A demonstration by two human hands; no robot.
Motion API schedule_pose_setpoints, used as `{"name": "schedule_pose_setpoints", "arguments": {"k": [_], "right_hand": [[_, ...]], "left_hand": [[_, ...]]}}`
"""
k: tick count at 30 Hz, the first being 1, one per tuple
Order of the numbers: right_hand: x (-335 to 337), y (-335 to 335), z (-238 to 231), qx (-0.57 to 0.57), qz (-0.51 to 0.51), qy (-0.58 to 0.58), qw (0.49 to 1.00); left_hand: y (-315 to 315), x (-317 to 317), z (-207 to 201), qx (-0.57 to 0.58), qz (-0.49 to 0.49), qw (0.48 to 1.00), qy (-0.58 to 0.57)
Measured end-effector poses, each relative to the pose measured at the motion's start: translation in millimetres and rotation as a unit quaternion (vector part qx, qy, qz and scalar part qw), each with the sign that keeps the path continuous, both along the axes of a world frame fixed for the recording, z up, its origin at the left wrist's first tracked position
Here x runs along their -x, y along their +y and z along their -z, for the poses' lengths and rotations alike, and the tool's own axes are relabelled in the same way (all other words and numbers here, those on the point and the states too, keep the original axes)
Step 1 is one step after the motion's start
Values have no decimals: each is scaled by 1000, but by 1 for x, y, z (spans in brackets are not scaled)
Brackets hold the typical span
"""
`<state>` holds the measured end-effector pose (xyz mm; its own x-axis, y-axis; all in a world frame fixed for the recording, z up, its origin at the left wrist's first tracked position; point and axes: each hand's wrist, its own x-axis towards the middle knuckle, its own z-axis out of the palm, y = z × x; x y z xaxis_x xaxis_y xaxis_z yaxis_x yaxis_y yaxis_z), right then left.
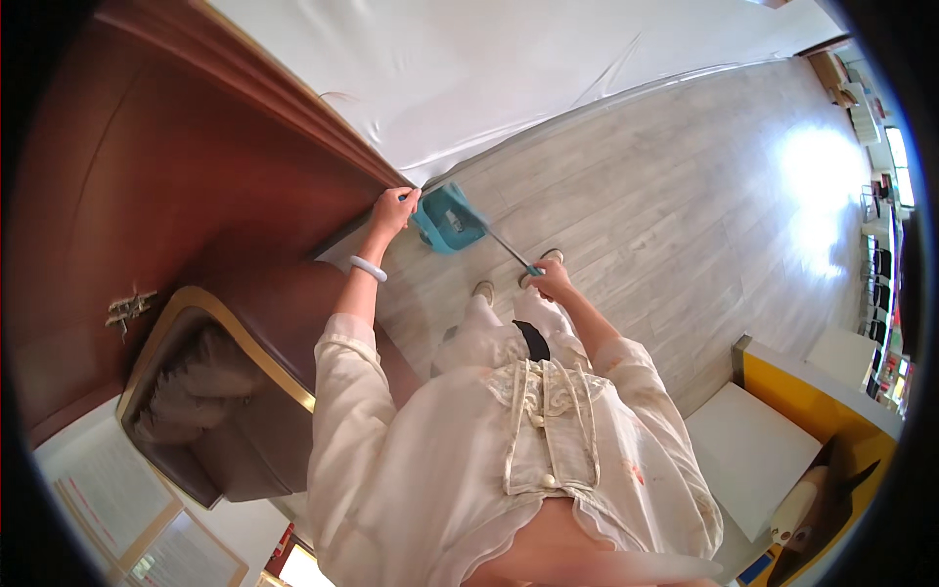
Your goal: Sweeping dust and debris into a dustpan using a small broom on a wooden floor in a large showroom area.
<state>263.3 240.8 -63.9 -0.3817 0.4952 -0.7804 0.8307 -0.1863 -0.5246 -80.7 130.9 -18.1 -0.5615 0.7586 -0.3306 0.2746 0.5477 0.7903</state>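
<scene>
- Head view: a teal dustpan (450,219) is seen on the pale plank floor (685,196), tucked against the corner where the dark wooden headboard (196,166) meets the white bed sheet (469,59).
- The left hand (394,209) is closed at the dustpan's near-left edge, at the headboard's corner; whether it is gripping the pan's rim or the wood cannot be told.
- A white bangle (368,267) is worn on the left wrist, below that hand.
- A thin handle (509,249) is seen running from the dustpan down and to the right, so the long axis is laid diagonally away from the headboard.
- The right hand (550,281) is closed around the handle's far end, farther from the headboard than the dustpan is.
- The left hand is the nearer one to the pan itself; the right hand is held off from it by the handle's whole length.
- Two pale shoes (484,290) are seen on the floor just below the handle, farther from the headboard.
- A brown cushioned seat with a gold rim (210,391) is set under the headboard, on the person's left.
</scene>
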Motion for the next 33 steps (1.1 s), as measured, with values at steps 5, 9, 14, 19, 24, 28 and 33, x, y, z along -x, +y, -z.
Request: {"name": "schedule_pose_setpoints", "arguments": {"k": [5,9,14,19,24,28,33], "right_hand": [[-70,50,-12,116,208,49,970],[-120,98,-23,45,248,15,968],[-143,197,-7,-102,232,-42,966],[-139,300,15,-153,229,-74,959],[-131,335,68,-147,188,-95,966],[-136,288,68,-122,37,-38,991],[-167,291,12,44,126,9,991]], "left_hand": [[30,-17,-13,2,34,999,-8],[59,-38,-19,-13,21,999,-32],[116,-66,-12,-13,0,1000,-24],[186,-94,0,2,-5,1000,-23],[261,-114,0,12,-2,999,-36],[307,-118,-11,5,-15,999,-41],[339,-130,-24,28,4,999,-35]]}}
